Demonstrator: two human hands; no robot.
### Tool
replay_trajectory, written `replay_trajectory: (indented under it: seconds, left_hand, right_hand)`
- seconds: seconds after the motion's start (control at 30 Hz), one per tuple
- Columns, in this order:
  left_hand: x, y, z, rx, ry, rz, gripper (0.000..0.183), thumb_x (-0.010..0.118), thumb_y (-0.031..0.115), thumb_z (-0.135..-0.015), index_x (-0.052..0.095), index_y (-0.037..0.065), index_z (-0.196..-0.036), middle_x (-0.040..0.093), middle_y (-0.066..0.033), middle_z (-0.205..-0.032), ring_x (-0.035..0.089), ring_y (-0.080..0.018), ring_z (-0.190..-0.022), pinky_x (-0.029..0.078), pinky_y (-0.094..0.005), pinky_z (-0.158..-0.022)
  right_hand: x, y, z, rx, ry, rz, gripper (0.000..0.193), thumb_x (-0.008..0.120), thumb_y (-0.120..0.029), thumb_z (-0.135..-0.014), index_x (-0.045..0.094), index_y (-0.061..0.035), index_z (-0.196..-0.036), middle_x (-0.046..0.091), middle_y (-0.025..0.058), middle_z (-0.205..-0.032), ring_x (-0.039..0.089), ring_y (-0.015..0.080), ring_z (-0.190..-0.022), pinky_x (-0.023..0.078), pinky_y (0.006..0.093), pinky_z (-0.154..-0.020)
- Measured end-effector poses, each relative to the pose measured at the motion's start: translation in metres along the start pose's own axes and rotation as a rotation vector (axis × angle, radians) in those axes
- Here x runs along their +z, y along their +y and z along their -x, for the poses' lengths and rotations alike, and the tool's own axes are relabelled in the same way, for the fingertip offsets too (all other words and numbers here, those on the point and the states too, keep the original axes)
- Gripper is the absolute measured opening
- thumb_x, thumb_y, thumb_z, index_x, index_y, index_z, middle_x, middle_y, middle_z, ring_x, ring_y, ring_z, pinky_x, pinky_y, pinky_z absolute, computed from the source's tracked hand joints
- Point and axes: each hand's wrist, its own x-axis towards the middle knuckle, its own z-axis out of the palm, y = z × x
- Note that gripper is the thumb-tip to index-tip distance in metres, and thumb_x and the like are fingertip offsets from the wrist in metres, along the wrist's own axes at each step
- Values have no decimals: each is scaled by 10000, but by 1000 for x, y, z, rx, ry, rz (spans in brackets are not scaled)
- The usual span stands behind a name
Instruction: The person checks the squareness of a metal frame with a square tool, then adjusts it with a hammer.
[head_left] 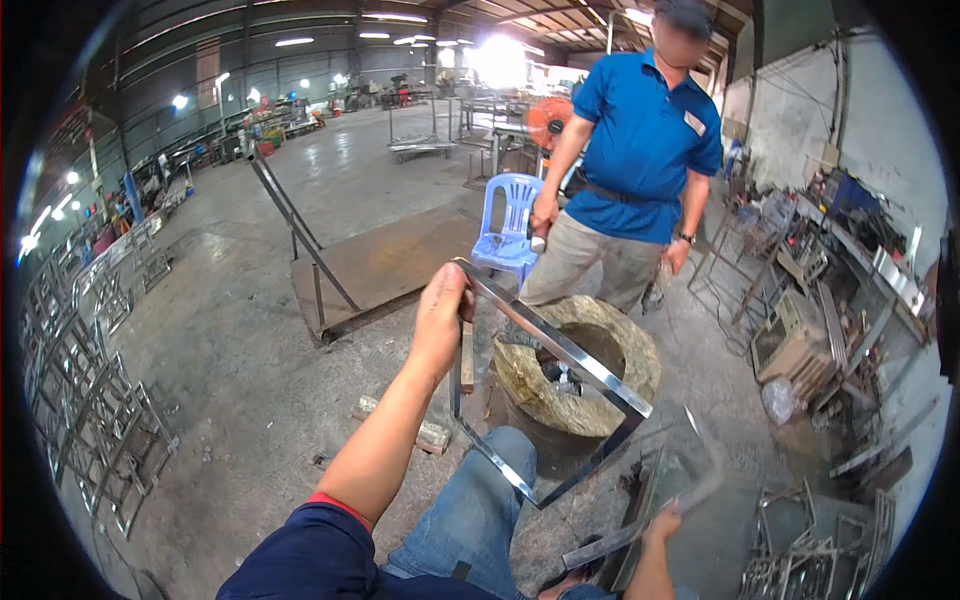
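Observation:
My left hand (pixel 440 315) is closed round the upper left corner of a rectangular frame of shiny square metal tube (pixel 560 347). The frame stands tilted above my knee, its lower corner hanging by my leg. Low on the right, my right hand (pixel 661 525) is closed on a bent grey metal bar (pixel 612 543), whose far part is blurred. Just beyond the frame sits a thick, rough, hollow block (pixel 642 365), stone or wood, with small things inside that I cannot make out.
A co-worker in a blue shirt (pixel 640 140) stands beyond the block, something in each hand. Nearby are a blue plastic chair (pixel 510 220), a low rusty metal platform (pixel 390 255) and wooden blocks (pixel 432 437). Metal frames stand at left (pixel 90 400) and lower right (pixel 815 540).

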Motion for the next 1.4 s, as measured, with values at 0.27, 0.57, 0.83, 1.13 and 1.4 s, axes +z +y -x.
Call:
replay_trajectory:
  seconds: [0.27, 0.57, 0.83, 1.13, 1.4]
  left_hand:
    - [-12, 3, -5, -13, -66, 76, 389, 500, 467, -1023, 510, 98, -901, 426, 23, -733, 393, -93, -643, 363, -258, -614]
    - [-10, -15, -6, -39, -58, 58, 354, 543, 446, -1010, 530, 95, -964, 438, 34, -750, 411, -79, -652, 375, -238, -613]
    - [-1, -29, 40, 209, 109, -508, 520, 651, 305, -905, 520, 7, -1311, 553, -145, -1173, 549, -261, -1072, 452, -383, -936]
    - [41, 61, 124, -538, -374, 387, 305, 464, 376, -1046, 444, 77, -1104, 460, -53, -815, 450, -118, -699, 398, -252, -634]
    - [19, 109, 106, -509, -417, 365, 442, 442, 520, -1020, 384, 104, -883, 360, -16, -634, 295, -100, -511, 271, -252, -464]
  right_hand:
    - [-21, 110, -50, 494, 91, 311, 616, 606, -528, -926, 675, 79, -999, 693, 248, -1052, 688, 397, -944, 553, 503, -796]
    - [43, -140, 112, 103, -824, -571, 577, 462, -462, -1032, 487, 39, -1317, 644, 191, -1204, 643, 298, -1048, 505, 401, -904]
    - [-31, -297, 273, -547, -1264, -631, 422, 511, -410, -1023, 548, -2, -1123, 681, 136, -885, 647, 213, -749, 514, 354, -680]
    - [-53, -364, 356, -749, -1310, -364, 418, 598, -309, -953, 544, 37, -1182, 654, 214, -949, 668, 338, -838, 508, 390, -746]
    - [76, -375, 289, -740, -1006, -413, 581, 480, -447, -1021, 482, 22, -1364, 559, 215, -1319, 558, 267, -1174, 417, 360, -1007]
